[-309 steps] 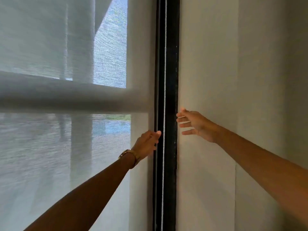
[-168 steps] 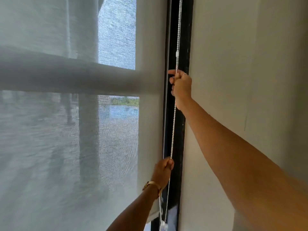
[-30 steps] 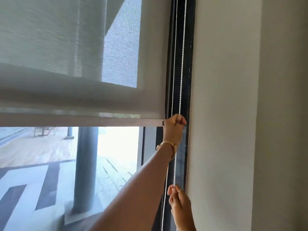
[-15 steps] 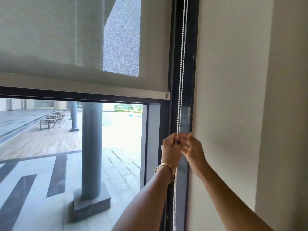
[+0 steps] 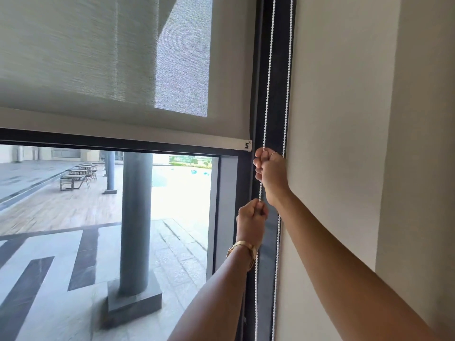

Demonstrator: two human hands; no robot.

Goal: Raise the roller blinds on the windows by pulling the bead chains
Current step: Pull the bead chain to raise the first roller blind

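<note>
A pale grey roller blind [image 5: 103, 70] covers the upper part of the window, and its bottom bar [image 5: 147, 137] hangs just above a dark horizontal frame bar. A white bead chain [image 5: 268, 77] runs as two strands down the dark vertical frame at the blind's right edge. My right hand [image 5: 270, 174] is closed on the left strand just below the blind's bottom corner. My left hand [image 5: 251, 221], with a gold bracelet on the wrist, grips the same strand directly beneath it. The right strand [image 5: 286, 94] hangs free against the wall edge.
A plain off-white wall [image 5: 344, 119] fills the right side, close to my right forearm. Through the uncovered glass [image 5: 172, 193] I see a paved terrace, a grey column [image 5: 135, 217] and outdoor tables. The dark window frame [image 5: 278, 70] stands between glass and wall.
The blind's bottom bar sits a little higher against the frame than a second ago. My right hand has moved up the chain above my left hand, which has dropped lower.
</note>
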